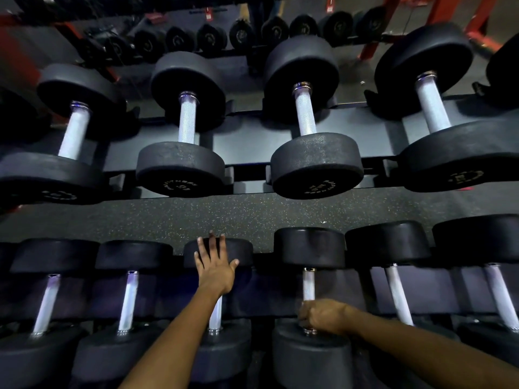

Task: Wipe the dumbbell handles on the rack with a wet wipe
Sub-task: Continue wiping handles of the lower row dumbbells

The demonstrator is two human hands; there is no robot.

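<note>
Chrome handle (309, 284) runs straight away from the right hand (323, 317), which grips its near end. Left hand (214, 266) rests flat, fingers spread, on the neighbouring dumbbell (219, 252); no wipe visible.

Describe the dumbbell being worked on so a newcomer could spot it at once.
Find the near, lower row of black round-headed dumbbells on the rack. Its pale metal handle is the only one with the right hand curled round its near end. The left hand lies flat on the neighbouring dumbbell's far head.
</note>
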